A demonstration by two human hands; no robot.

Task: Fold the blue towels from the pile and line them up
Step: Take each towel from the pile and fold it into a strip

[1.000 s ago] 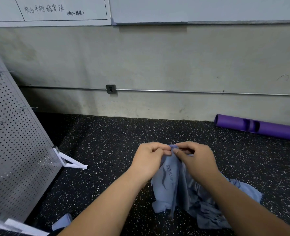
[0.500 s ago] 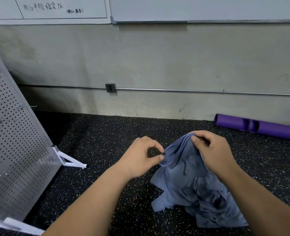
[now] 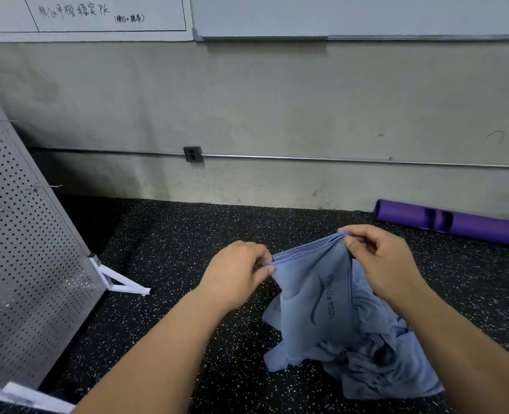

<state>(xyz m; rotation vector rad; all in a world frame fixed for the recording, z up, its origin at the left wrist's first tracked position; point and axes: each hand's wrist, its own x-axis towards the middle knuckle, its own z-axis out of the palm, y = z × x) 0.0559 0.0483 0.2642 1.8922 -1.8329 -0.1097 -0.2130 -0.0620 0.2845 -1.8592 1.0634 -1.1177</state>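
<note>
Wall, grey and scuffed, across the whole back, whiteboards along its top. Floor of black speckled rubber below, serving as the work surface. Pegboard, perforated metal on white feet, tilted at far left, well apart from the work. Purple roller along the wall base at right, likewise uninvolved.

Pile of blue towels crumpled on the floor, right of centre, directly below the hands. No folded towel or row anywhere in view. Task judged at or near its start, with ground outside the frame unknown.

Towel, dark logo facing the camera, lifted from the pile by its top edge, lower part draped onto the heap. Top edge stretched taut between both hands, sloping up toward the right. Held so, most likely, to find the corners and open the cloth flat ahead of a first fold. Edge seemingly doubled or bunched at the higher end; layer count not clear.

Left hand pinching the lower end of that edge between thumb and curled fingers. Right hand pinching the higher end, thumb in front of the cloth, fingers curled behind. Hands apart, joined by cloth only.

Risk noted: lower hem possibly tangled with neighbours in the pile, liable to drag one up. Recommended: lift clear before folding.

Outlet on a conduit along the wall, of no bearing.
</note>
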